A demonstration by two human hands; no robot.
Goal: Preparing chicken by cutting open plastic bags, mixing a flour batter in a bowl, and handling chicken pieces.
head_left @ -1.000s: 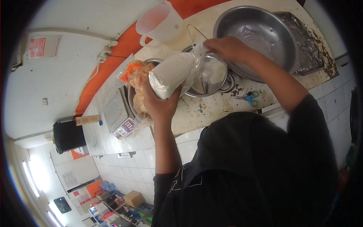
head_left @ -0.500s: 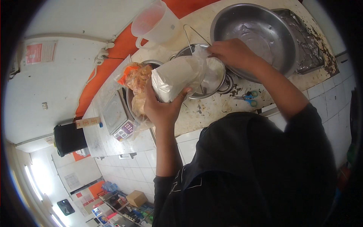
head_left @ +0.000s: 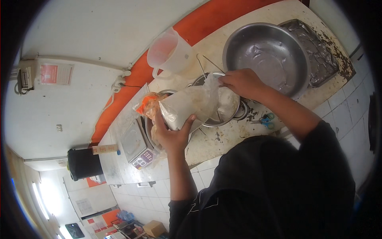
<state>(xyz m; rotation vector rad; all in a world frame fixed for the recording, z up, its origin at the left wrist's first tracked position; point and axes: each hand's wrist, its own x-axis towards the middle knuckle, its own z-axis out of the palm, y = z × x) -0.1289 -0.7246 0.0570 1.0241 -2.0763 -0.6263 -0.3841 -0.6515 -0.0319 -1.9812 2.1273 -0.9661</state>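
A large steel basin [head_left: 270,59] sits on the tabletop [head_left: 223,139], touching a dirty flat metal tray [head_left: 318,51] on its right. To the basin's left stands a translucent measuring jug [head_left: 169,51], and farther left a digital kitchen scale [head_left: 137,145]. Below the basin, near the tabletop's front edge, lie blue-handled scissors [head_left: 264,119]; a black bin [head_left: 83,163] stands beyond the scale.

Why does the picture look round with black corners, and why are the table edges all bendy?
Head view: a fisheye lens makes the round frame with black corners and bends the counter edge near the rim. The left hand and right hand holding the clear plastic bag look sharp; light glares off the big metal bowl.
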